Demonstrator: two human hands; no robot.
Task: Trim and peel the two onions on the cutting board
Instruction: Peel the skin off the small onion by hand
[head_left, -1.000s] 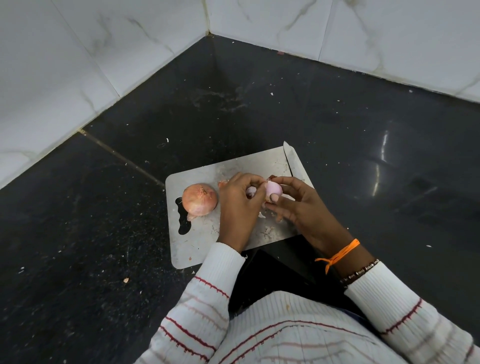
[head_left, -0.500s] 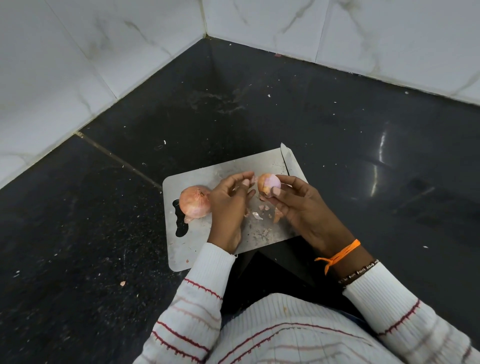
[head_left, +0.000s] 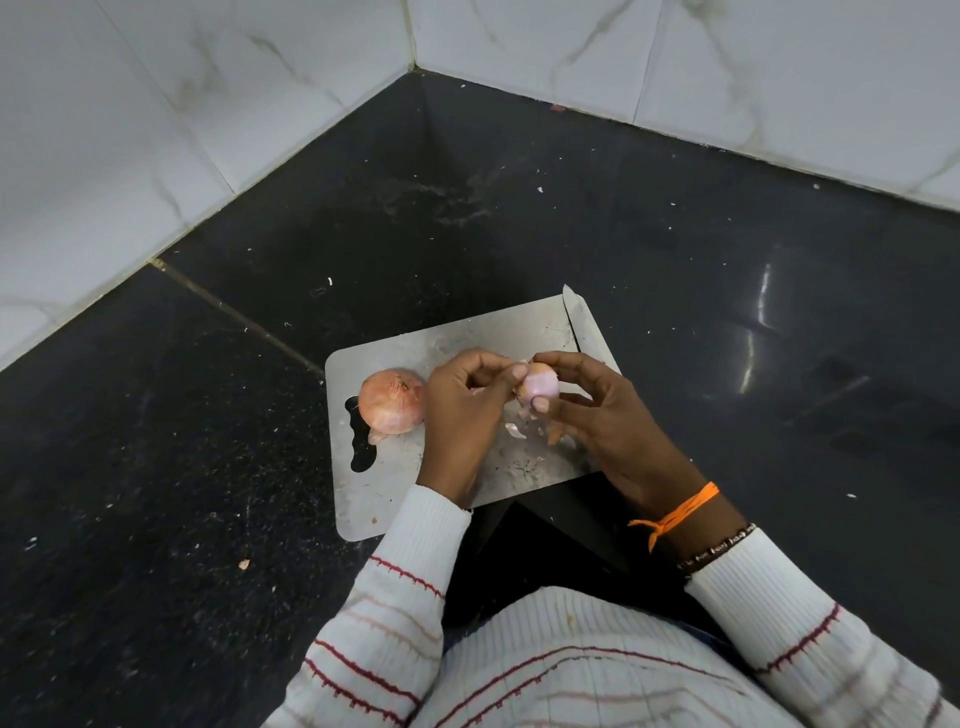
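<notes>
No brand or writing to read; small marks on the dark wristband (head_left: 719, 548) too tiny to tell. Right hand (head_left: 602, 415) raised over the cutting board (head_left: 457, 338), fingers curled shut around the small half-peeled onion (head_left: 540, 387). Left hand (head_left: 457, 415) pinching at its skin, thumb touching. Bigger unpeeled onion (head_left: 392, 401) resting on the board's left side, on the black counter (head_left: 208, 467).

Colours and patterns, corner worktop

Cutting board (head_left: 457, 343): dull silver-grey, scuffed. Left onion (head_left: 392, 401): orange-pink papery skin. Right onion (head_left: 540, 387): pale pink-lilac, a tan patch at its far side. Peel scraps (head_left: 515, 430): pale pink. Counter (head_left: 208, 467): black, speckled white. Wall tiles (head_left: 156, 104): white with faint grey veins. Sleeves (head_left: 395, 587): white ribbed knit, thin red and pink stripes. Right wrist: orange thread (head_left: 675, 514), dark beaded band (head_left: 722, 545).
</notes>
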